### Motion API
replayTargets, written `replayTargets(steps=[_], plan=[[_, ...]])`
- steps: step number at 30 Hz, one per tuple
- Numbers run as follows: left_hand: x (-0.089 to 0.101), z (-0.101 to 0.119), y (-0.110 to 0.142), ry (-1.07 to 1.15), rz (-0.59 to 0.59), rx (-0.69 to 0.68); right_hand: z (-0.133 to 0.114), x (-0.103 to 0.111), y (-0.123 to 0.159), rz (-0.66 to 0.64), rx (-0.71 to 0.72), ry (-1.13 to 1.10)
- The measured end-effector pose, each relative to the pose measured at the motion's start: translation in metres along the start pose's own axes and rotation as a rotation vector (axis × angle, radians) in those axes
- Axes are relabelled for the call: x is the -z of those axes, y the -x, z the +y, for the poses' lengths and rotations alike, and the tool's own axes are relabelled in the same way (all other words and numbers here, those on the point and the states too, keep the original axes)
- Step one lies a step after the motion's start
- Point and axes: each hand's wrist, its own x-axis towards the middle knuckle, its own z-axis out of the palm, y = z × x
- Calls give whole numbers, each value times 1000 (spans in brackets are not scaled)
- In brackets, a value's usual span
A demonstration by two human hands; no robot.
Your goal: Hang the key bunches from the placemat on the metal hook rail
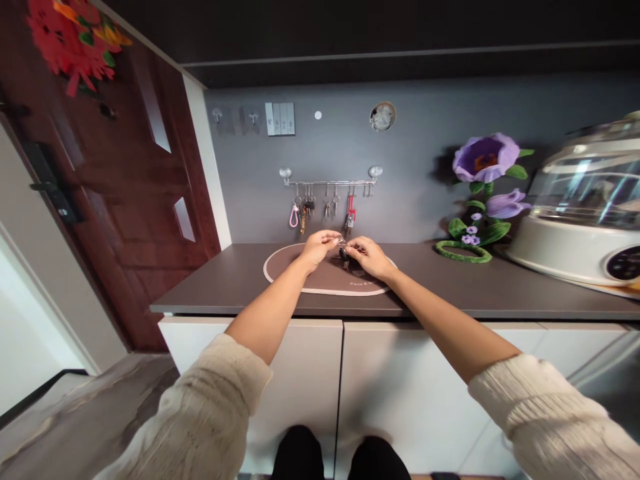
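Observation:
Above a brown oval mat (pixel 320 280) with a pale rim, my two hands meet, fingertips almost touching. My left hand (pixel 321 248) pinches a small metal ring at the top of a bunch of keys (pixel 345 257). From the other side my right hand (pixel 367 255) grips the same bunch, its fingers closed. Dark and metal keys dangle between the hands; their details are too small to make out. Behind, a metal hook rail (pixel 330 183) on the wall carries several hanging key sets, among them a pink loop (pixel 294 215) and a red strap (pixel 351 208).
The dark countertop (pixel 215 280) runs above white cabinet doors (pixel 295 373). To the right stand a purple knitted flower (pixel 487 160) and a white appliance with a clear cover (pixel 565 247). A reddish-brown door (pixel 130 200) is at the left. Light switches (pixel 280 119) sit on the wall.

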Motion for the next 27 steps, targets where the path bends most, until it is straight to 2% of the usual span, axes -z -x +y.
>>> replayTargets(steps=[7,13,24,27], plan=[[0,-4,-3,-64,28,-61,-2,1,-1,36,-125,-158],[-2,-2,-1,-290,67,-152,0,1,-1,84,-196,-241],[-7,-8,3,-578,-134,-228,7,2,0,120,-145,-50],[-8,-9,5,-631,-147,-249,8,3,-1,124,-108,9]])
